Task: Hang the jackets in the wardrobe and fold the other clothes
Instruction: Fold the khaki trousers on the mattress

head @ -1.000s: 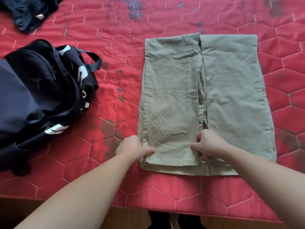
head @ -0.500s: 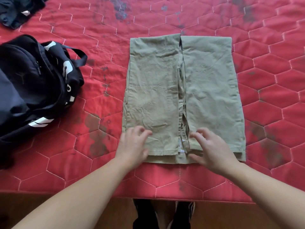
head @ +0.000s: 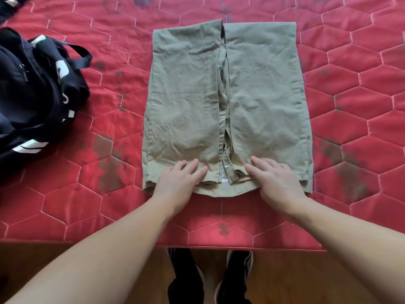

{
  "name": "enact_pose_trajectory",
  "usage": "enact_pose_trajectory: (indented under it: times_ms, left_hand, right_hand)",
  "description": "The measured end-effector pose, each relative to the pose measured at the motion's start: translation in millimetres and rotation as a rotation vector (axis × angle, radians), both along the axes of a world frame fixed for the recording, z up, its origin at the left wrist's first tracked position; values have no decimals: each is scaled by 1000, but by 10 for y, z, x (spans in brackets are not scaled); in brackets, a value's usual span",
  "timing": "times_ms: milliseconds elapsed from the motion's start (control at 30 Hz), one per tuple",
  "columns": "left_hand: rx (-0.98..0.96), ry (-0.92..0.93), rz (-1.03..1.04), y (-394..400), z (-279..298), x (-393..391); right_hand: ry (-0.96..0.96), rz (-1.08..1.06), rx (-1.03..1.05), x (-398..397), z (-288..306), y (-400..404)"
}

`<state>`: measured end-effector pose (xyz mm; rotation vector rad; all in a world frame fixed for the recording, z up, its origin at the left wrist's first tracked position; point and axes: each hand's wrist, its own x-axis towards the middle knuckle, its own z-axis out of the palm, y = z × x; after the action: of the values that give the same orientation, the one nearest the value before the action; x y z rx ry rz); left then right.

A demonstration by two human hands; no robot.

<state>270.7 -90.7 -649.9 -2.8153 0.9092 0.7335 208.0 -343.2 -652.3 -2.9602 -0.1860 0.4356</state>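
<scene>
Lying at 9 o'clock: black fabric backpack (head: 32,88) with white stripe markings and a strap loop, soft and slumped; white lettering partly visible, not readable. At 11 o'clock, top corner, a dark garment (head: 8,5) with a small white tag, cut by the frame edge.

Under everything, a red quilted bed cover (head: 361,106), hexagon stitching, dark worn blotches scattered over it.

Centre, 12 o'clock: olive-khaki cotton trousers (head: 186,95), folded flat into a rough rectangle, both legs side by side with a seam gap down the middle. Fabric creased, matte weave. A small white label shows at the near hem in the gap; no text legible.

Left hand (head: 182,181) lies flat on the near hem of the left panel, fingers straight and slightly spread, pressing the cloth. Right hand (head: 274,181) does the same on the right panel's near hem, fingers extended, palm down. Neither hand pinches anything. Trousers extend away from both hands toward 12 o'clock.

At 6 o'clock, below the bed edge: wooden floor (head: 87,260), dark trouser legs and striped shoes (head: 238,268).
</scene>
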Motion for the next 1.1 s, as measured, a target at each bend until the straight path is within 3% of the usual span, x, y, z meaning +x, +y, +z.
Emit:
enact_pose_trajectory:
  times_ms: [133, 267, 400, 467, 667, 933, 1100]
  left_hand:
    - [-126, 18, 64, -56, 220, 120]
    - [74, 225, 64, -200, 529, 312]
    - [103, 438, 96, -304, 809, 541]
    - [72, 394, 150, -340, 938, 670]
    - [-96, -70, 236, -457, 1059, 1253]
    - [-154, -200, 196, -561, 917, 2171]
    - [-171, -191, 193, -643, 857, 2689]
  right_hand:
    - [92, -75, 85, 118, 164, -20]
    - [368, -95, 66, 279, 442, -42]
    - [616, -73, 82, 554, 762, -100]
    - [566, -111, 37, 733, 921, -135]
    - [165, -184, -65, 1320, 1108, -255]
    - [1, -227, -126, 2040, 1046, -383]
    - [-21, -184, -184, 2567, 1092, -473]
